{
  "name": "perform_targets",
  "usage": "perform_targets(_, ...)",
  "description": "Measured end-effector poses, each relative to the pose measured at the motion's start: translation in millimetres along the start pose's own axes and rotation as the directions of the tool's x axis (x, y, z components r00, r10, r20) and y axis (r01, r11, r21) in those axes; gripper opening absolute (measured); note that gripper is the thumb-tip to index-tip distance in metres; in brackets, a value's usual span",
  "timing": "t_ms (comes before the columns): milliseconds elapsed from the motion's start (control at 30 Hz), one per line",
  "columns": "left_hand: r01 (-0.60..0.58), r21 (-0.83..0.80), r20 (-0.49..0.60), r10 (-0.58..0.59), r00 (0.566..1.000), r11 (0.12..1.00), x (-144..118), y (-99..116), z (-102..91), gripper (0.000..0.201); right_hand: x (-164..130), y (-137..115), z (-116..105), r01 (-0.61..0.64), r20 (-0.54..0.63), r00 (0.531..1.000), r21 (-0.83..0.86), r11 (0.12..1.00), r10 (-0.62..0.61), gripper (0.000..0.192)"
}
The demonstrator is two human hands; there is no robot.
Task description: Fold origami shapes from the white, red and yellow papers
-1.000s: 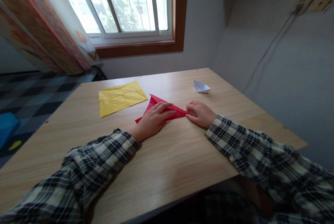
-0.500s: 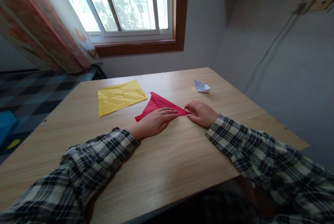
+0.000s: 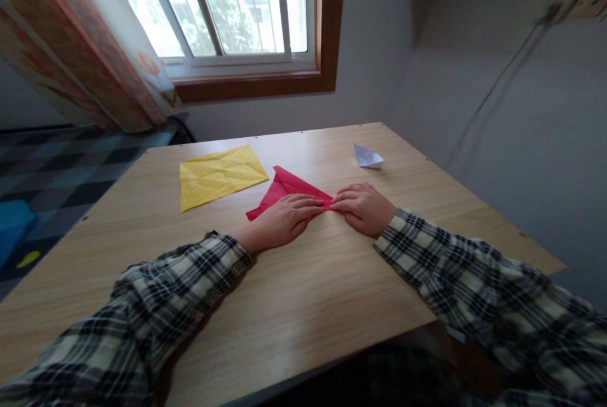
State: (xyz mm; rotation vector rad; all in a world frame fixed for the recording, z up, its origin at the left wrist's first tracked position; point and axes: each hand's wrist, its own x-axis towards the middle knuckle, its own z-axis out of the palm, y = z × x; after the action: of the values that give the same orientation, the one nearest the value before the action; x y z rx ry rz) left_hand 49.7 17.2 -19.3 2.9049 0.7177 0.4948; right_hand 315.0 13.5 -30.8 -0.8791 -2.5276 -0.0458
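Two arms in black-and-white checked sleeves reach across a light wooden table (image 3: 294,306), meeting at a flat, folded triangle of red paper (image 3: 283,190) that lies near the middle of the tabletop. The left hand (image 3: 283,220) rests palm down on the triangle's near edge, fingers stretched flat and close together — pressing the paper rather than gripping it. The right hand (image 3: 364,206) sits just beside the triangle's right-hand corner, its fingers curled loosely and the fingertips touching that point, almost meeting the left hand's fingertips. Beyond the red triangle and to its left, close but apart from it, lies a creased square sheet of yellow paper (image 3: 220,174), spread flat. Beyond it and to its right, well apart, stands a small white folded paper boat (image 3: 367,157) — near the table's far edge. Farther still behind the triangle, a wood-framed barred window (image 3: 237,9) lets in daylight, with an orange patterned curtain (image 3: 71,59) hanging at its left.
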Motion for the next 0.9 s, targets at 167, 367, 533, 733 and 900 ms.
perform_targets(167,0.006,0.003,-0.024,-0.006,1.000,1.000,-0.9,-2.0,2.7,0.035,1.9,-0.8,-5.1,-0.084,0.016,0.996,-0.012,0.996,0.085,0.026)
perform_targets(367,0.012,0.019,-0.039,-0.011,0.999,1.000,-0.6,0.0,2.2,0.034,1.5,-1.7,-11.9,-0.092,0.018,0.995,-0.046,0.995,0.093,0.021)
perform_targets(533,0.030,0.025,-0.041,-0.029,0.999,0.999,0.3,2.8,-0.3,0.032,-0.5,-5.0,-18.7,-0.111,0.041,0.992,-0.097,0.989,0.116,0.021)
perform_targets(733,0.041,0.015,-0.040,-0.040,0.998,0.999,0.8,1.6,-0.2,0.031,0.0,-7.1,-24.7,-0.143,0.100,0.982,-0.156,0.977,0.160,0.025)
perform_targets(900,0.041,0.009,-0.048,-0.041,0.998,0.999,0.7,0.8,0.8,0.031,-1.0,-6.0,-24.3,-0.148,0.107,0.980,-0.165,0.975,0.167,0.027)
